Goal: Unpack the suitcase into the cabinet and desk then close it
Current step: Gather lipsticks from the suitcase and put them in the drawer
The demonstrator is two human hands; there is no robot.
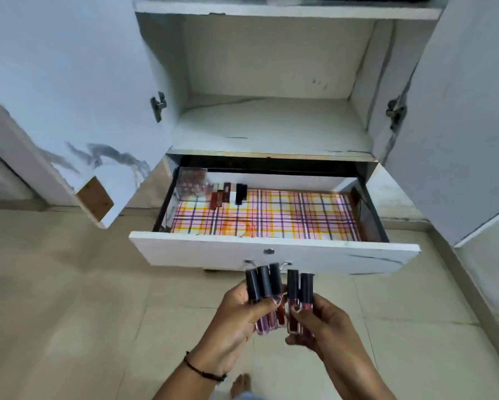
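Observation:
My left hand grips three lip gloss tubes with black caps and dark red bodies. My right hand holds two more such tubes just to the right of them. Both hands hover in front of the open white drawer of the cabinet. The drawer is lined with plaid paper. At its back left stand a clear box and a few upright lipsticks. The suitcase is out of view.
Both cabinet doors stand open, the left door and the right door. The shelf above the drawer holds nothing. Beige floor tiles spread below, and my foot shows near the bottom edge.

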